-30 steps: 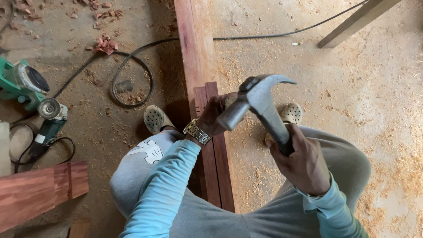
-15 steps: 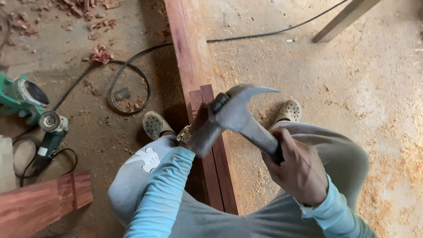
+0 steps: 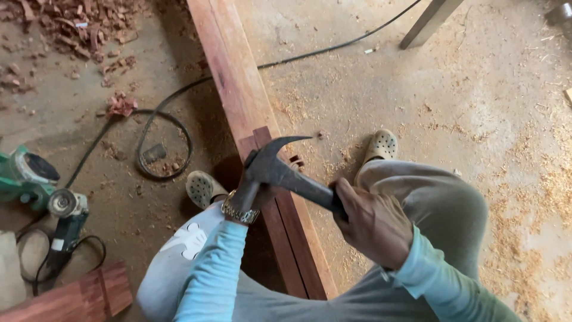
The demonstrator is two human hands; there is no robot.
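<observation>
My right hand (image 3: 372, 226) grips the dark handle of a steel claw hammer (image 3: 271, 164). Its head hangs low over my left hand (image 3: 269, 195), claw pointing right. The left hand, with a gold wristwatch (image 3: 240, 211), rests on two narrow reddish wood strips (image 3: 292, 238) that lie on a long reddish beam (image 3: 229, 71). The hammer head hides the left fingers, and whether they hold anything does not show. I sit astride the beam in light blue sleeves, one perforated clog on each side.
An angle grinder (image 3: 65, 209) and a green power tool (image 3: 27, 176) lie at the left, with a black cable (image 3: 161, 119) looping past them. A reddish plank (image 3: 83, 295) sits bottom left. Wood chips (image 3: 77, 24) are piled top left and sawdust (image 3: 536, 197) covers the right floor.
The hammer has swung down and to the left, from raised above my knee to just over my left hand and the strips. The view has shifted slightly.
</observation>
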